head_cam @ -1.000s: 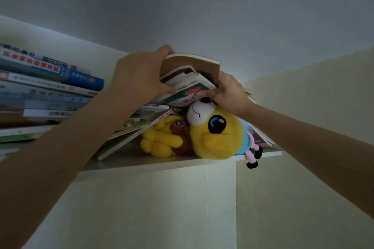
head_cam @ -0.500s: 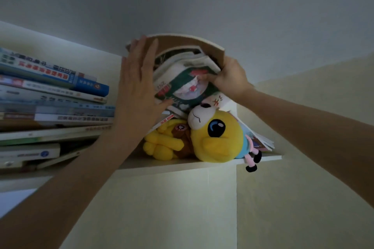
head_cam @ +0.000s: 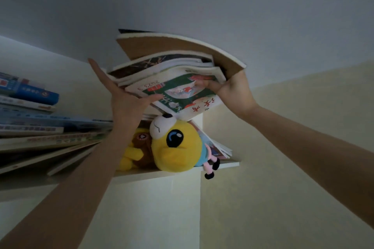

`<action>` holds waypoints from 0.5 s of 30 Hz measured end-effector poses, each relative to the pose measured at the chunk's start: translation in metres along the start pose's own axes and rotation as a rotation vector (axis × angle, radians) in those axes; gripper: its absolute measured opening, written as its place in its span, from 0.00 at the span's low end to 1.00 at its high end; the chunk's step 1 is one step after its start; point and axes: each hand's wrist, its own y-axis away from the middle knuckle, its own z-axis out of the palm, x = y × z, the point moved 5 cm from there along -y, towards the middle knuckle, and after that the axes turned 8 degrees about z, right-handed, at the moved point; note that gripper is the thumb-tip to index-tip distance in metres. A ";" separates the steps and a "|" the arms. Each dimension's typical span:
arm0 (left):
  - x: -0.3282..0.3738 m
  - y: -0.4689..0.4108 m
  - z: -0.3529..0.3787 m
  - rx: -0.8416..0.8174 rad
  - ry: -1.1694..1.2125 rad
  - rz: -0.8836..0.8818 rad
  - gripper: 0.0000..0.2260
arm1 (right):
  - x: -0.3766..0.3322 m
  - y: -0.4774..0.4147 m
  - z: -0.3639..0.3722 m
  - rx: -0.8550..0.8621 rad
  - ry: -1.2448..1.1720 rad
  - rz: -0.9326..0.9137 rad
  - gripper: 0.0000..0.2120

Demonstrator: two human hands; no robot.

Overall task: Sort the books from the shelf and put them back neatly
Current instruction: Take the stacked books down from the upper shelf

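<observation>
You've got the bundle of books (head_cam: 178,87) up in the air, above the shelf (head_cam: 153,175) and right over the yellow plush toy (head_cam: 178,147). Your left hand (head_cam: 121,99) lies flat against the bundle's left side, fingers straight, thumb tucked under the green cover. Your right hand (head_cam: 234,91) clamps the right edge, thumb on that cover, under the curved brown book (head_cam: 172,46). The other stack (head_cam: 40,127) lies at the left of the shelf.

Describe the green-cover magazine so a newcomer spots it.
Find the wall shelf with the yellow plush toy. Above it, the left hand and right hand hold a stack of books. The magazine is lowest, the only one with a green cover and red lettering.
</observation>
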 end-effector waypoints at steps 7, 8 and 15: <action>0.024 -0.002 0.025 -0.167 -0.017 0.012 0.37 | 0.006 0.040 -0.040 -0.010 -0.149 0.107 0.19; 0.033 -0.002 0.030 -0.196 -0.067 0.029 0.35 | 0.002 0.044 -0.049 -0.002 -0.171 0.114 0.20; 0.110 0.026 0.073 -0.271 -0.014 0.164 0.38 | -0.026 0.068 -0.127 0.026 -0.055 0.130 0.27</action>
